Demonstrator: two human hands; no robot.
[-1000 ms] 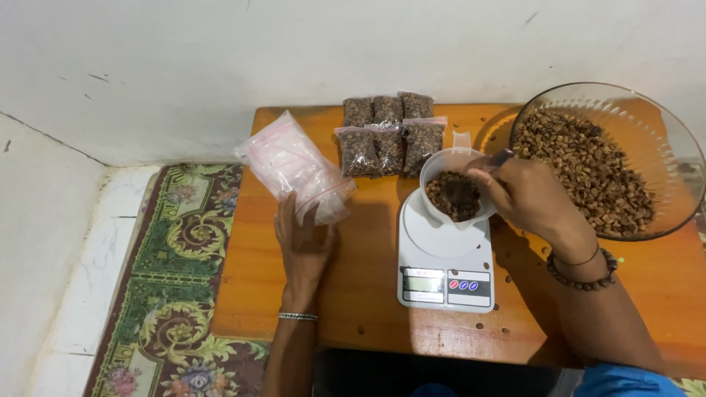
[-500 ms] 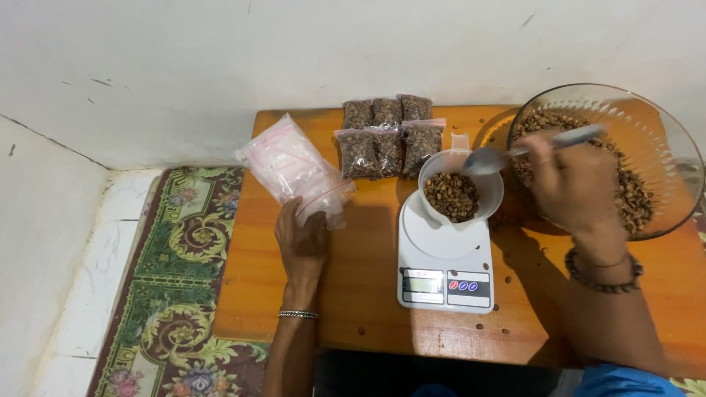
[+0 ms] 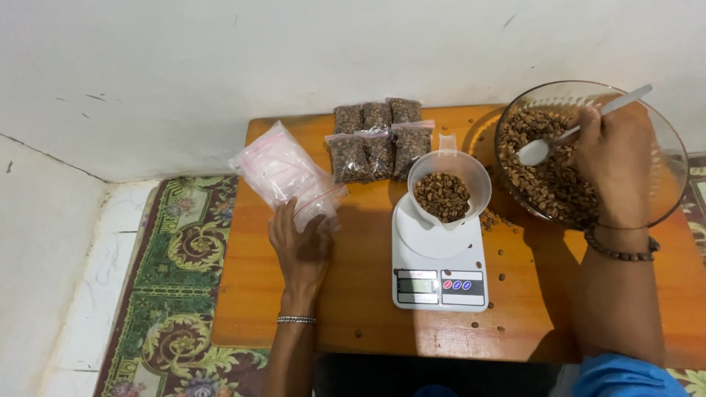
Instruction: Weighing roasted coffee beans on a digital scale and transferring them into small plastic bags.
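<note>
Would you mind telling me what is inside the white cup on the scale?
The white cup on the scale holds brown beans, well below its rim. Only their top layer shows; the cup's bottom is covered.

The person is wearing a thin silver chain bracelet (image 3: 296,320) on the left wrist, a dark beaded bracelet (image 3: 619,251) on the right, and a blue sleeve (image 3: 621,375).

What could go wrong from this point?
1. The white cup of beans sits on the small scale; a knock from the right hand returning with the spoon might tip it.
2. Loose beans already lie on the table; more could drop crossing from the glass bowl.
</note>
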